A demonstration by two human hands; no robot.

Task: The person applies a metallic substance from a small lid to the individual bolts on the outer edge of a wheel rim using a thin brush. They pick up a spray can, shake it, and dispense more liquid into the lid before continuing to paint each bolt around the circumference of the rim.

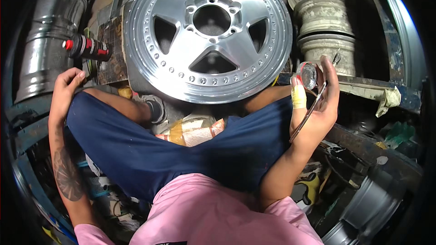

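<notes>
A large silver alloy wheel with five broad spokes and a ring of small round recesses around its rim is in front of me, tilted face up. My right hand, its thumb wrapped in yellow tape, is raised beside the wheel's right edge. Between its thumb and fingers is a small round cap with a red edge. A thin brush lies across the same palm, its dark tip past the fingers. My left hand rests on my left knee, fingers loosely bent and apart, holding nothing.
A black spray can with a red top is left of the wheel. Shiny metal barrels line the far left. Dusty wheel rims are stacked at the right, beyond a metal frame. Another silver rim is at lower right.
</notes>
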